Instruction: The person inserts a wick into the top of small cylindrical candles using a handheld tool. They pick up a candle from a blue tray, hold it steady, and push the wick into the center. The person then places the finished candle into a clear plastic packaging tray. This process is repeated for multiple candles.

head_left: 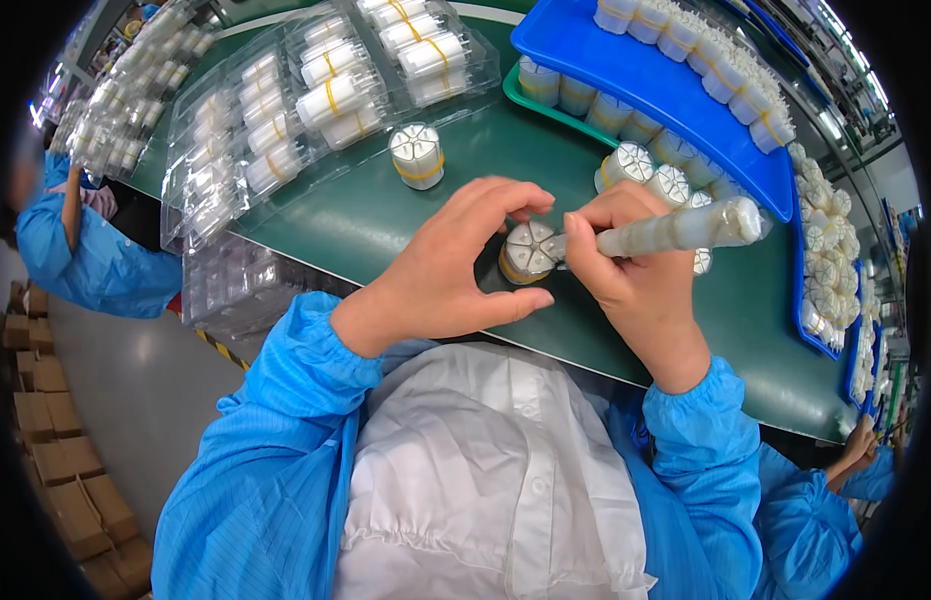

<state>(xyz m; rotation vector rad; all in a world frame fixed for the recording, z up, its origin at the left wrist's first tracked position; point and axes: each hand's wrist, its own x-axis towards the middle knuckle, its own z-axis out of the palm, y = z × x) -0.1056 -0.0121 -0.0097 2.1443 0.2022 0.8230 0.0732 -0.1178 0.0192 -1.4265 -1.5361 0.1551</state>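
Note:
A round bundle of white tubes (530, 248), bound with a yellow band, stands upright on the green table in front of me. My left hand (430, 265) curves around its left side with thumb and fingers spread, apart from it as far as I can see. In my right hand (640, 285) is a thick, pale, tape-wrapped stick tool (680, 230). Its blunt end points right; its narrow end is by the bundle's top right edge, and I cannot tell whether they touch. Another banded bundle (417, 157) stands farther back on the left.
Clear plastic trays (330, 85) of banded white tubes cover the table's back left. A blue tray (635, 75) of bundles overlaps a green tray (525, 95) at the back right. Several bundles (670, 183) stand beside my right hand. Co-workers' blue sleeves (90, 250) show on both sides.

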